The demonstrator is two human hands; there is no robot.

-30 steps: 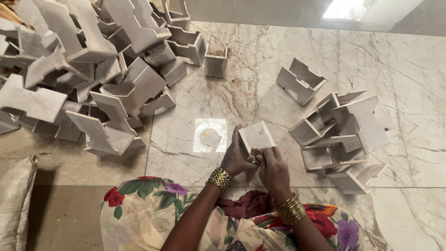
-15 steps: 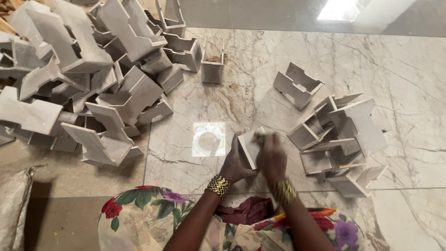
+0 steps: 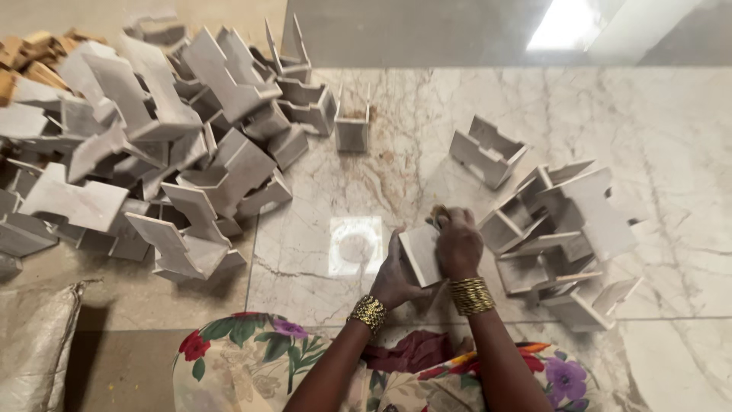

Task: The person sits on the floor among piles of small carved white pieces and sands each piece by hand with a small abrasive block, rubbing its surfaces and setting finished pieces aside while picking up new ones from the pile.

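Note:
A pale notched board piece [image 3: 422, 253] stands on the marble floor [image 3: 396, 168] in front of me. My left hand [image 3: 396, 273] grips it from the left and below. My right hand [image 3: 457, 243] presses on its right side, fingers curled over a small brownish thing at its top that I cannot make out. Both wrists carry gold bangles. A small stack of the same pieces [image 3: 560, 236] lies just right of my right hand.
A large heap of similar pale pieces [image 3: 175, 152] fills the left. Single pieces stand at upper middle [image 3: 352, 130] and upper right [image 3: 486, 151]. Brown wood bits [image 3: 30, 65] lie far left. A grey sack [image 3: 34, 351] sits lower left. Floral cloth [image 3: 252, 358] covers my lap.
The piece has turned in my hands and dropped closer to the floor. My right hand has slid from beneath it to its right side and top.

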